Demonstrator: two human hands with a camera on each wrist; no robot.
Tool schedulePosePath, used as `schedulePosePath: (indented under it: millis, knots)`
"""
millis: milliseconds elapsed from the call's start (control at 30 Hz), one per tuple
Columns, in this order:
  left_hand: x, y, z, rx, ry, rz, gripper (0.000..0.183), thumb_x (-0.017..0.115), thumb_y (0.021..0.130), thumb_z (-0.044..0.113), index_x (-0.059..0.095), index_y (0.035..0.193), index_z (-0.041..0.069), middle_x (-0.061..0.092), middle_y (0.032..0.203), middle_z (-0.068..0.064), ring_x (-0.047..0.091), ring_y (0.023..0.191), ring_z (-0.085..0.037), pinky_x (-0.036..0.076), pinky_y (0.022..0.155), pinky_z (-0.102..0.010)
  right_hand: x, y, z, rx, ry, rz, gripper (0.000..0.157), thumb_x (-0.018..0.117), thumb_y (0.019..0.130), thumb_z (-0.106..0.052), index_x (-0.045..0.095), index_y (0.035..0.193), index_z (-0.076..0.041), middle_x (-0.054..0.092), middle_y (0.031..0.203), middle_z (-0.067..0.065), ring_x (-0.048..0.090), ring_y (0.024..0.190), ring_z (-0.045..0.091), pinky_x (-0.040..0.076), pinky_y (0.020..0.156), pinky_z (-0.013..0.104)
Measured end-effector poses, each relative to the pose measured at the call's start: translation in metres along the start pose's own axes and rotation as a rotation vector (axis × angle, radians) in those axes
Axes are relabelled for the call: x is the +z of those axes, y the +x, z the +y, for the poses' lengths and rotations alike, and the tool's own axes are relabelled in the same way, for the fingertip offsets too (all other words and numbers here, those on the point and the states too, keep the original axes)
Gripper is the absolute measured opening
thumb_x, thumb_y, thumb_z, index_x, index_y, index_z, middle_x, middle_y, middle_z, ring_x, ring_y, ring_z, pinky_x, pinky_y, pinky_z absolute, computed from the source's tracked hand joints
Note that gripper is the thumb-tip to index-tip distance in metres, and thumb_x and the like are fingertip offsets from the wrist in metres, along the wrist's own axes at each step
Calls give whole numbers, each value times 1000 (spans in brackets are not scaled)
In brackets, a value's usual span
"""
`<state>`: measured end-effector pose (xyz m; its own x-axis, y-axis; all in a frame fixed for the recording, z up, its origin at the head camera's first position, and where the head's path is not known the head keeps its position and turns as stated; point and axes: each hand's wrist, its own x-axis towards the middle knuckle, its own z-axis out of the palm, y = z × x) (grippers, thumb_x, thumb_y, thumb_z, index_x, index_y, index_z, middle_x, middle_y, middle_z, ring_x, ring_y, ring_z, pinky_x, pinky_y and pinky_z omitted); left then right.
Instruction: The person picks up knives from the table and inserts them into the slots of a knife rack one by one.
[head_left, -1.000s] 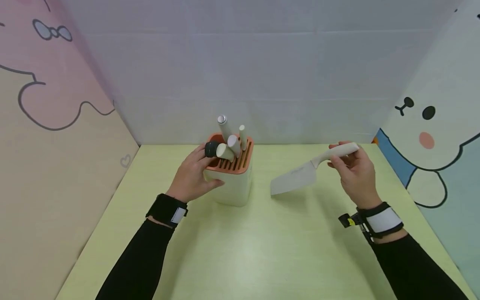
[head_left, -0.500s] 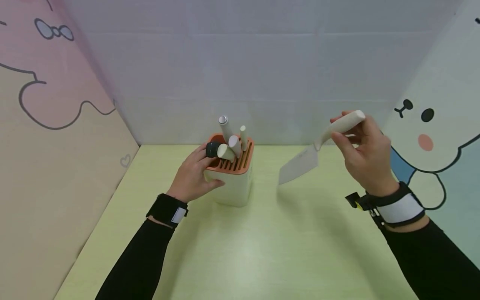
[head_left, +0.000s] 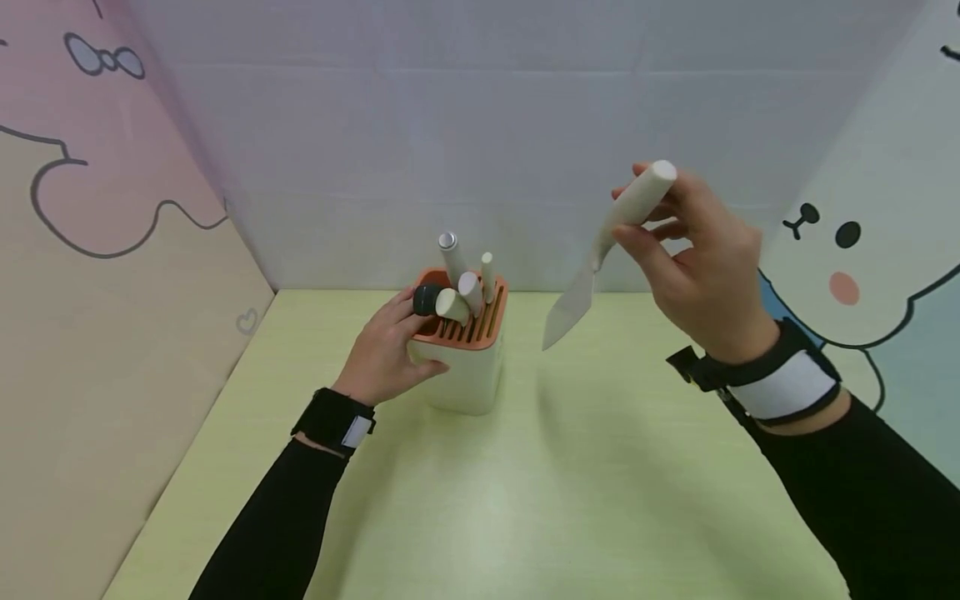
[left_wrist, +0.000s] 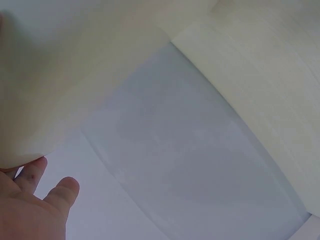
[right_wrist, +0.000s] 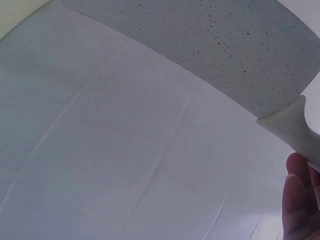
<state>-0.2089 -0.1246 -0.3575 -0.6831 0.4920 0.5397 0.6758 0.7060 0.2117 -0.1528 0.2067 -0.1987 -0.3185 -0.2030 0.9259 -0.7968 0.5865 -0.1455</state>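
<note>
My right hand [head_left: 701, 262] pinches the white handle of a cleaver [head_left: 570, 310] between thumb and fingers, above the table and right of the knife block. Its blade slants down to the left, and in the right wrist view dark specks dot the blade's face. A white knife block [head_left: 467, 379] with an orange slotted top stands on the table. My left hand [head_left: 386, 350] grips its left side, thumb across the front and fingers by the top rim. Out of the top rise several white handles [head_left: 452, 307] and one black handle end [head_left: 426, 299].
The pale yellow-green table [head_left: 480, 492] ends at a greyish back wall [head_left: 487, 142]. Cartoon-printed panels flank it, a pink and beige one [head_left: 90, 333] at left and a pale one with a bear face [head_left: 900, 250] at right.
My right hand has lifted the cleaver off low over the table, then brought it leftward, turning the blade steeper and more edge-on. My left hand and the knife block have stayed put.
</note>
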Motion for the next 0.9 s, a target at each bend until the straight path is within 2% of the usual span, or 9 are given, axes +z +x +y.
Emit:
schedulePosePath:
  millis: [100,200,367,533,900]
  knots:
    - [0,0,1,0,0,-2,78,83,59,40,57,127,13,53,132,-6,26,136,-24,29,109,-46,2,11,-9,-46,-2,5,54,76,69,0,58,120,0,69,104,9,65,82,17,57,62,32]
    - [0,1,1,7,-2,3,80,84,59,40,55,129,14,53,132,-5,26,136,-23,29,109,-45,5,20,-19,-80,33,25,53,76,69,-1,58,118,1,70,102,9,66,80,20,57,55,44]
    - [1,2,2,29,-6,24,82,84,58,39,55,130,15,54,131,-4,27,136,-23,30,109,-45,14,33,-32,-155,74,62,49,76,70,-4,59,116,3,70,98,8,66,77,18,57,53,43]
    - [3,3,2,38,-12,32,81,84,58,39,55,130,15,56,129,-5,28,135,-24,30,109,-45,23,40,-40,-244,56,72,46,75,74,-10,59,115,5,70,93,11,66,76,19,56,53,41]
    - [3,4,9,35,-25,26,80,84,59,38,55,129,14,57,127,-5,28,135,-24,28,110,-44,33,45,-45,-274,43,29,43,73,77,-12,58,113,5,68,88,12,65,74,21,55,54,42]
